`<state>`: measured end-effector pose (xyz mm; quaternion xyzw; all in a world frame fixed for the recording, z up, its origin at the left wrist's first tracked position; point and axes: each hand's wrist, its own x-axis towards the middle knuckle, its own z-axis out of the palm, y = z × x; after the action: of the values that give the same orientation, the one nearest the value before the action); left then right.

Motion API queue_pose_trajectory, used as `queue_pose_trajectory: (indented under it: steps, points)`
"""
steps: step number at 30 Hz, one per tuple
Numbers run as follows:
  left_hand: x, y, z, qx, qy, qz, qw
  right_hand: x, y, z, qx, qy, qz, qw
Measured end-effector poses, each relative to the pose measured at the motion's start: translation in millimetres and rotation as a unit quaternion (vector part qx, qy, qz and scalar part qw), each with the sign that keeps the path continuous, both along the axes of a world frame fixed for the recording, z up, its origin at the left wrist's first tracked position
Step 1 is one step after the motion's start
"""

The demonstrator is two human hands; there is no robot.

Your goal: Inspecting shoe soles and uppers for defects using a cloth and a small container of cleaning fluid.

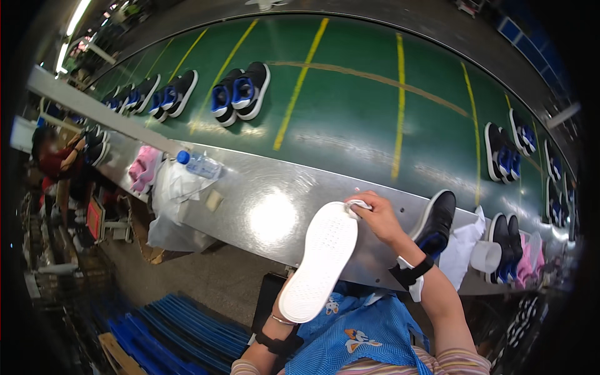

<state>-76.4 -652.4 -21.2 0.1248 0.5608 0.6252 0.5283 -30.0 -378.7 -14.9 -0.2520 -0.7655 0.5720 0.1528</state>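
Observation:
A shoe (320, 262) is held over the metal bench edge with its white textured sole turned toward me. My left hand (279, 309) grips it at the lower end; most of its fingers are hidden behind the sole. My right hand (379, 217) pinches a small white cloth (357, 205) against the sole's upper end. To the right of that hand, a single black shoe with a white sole edge (437, 219) lies on the bench. White paper or cloth (462, 247) is spread beside it.
Beyond the metal bench (250, 178) runs a green conveyor belt (350, 119) with yellow lines, carrying pairs of black-and-blue shoes (240, 94). A plastic bottle (203, 165), pink shoes (145, 167) and a white roll (485, 257) stand on the bench. A person (59, 156) works far left.

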Motion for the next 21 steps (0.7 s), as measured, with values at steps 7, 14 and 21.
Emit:
queue_pose_trajectory:
  steps: [7, 14, 21]
  points:
    - [19.9, 21.4, 9.0, 0.147, -0.434, 0.114, 0.882, 33.4, -19.2, -13.4, -0.141, -0.036, -0.129, 0.981]
    - [23.4, 49.9, 14.7, 0.014, -0.443, 0.205, 0.873, 61.0, -84.0, -3.5, -0.163, 0.020, -0.154, 0.974]
    - [26.7, 80.4, 18.4, -0.029, -0.245, 0.250, 0.936, 81.5, -103.3, 30.6, -0.229, 0.026, -0.193, 0.954]
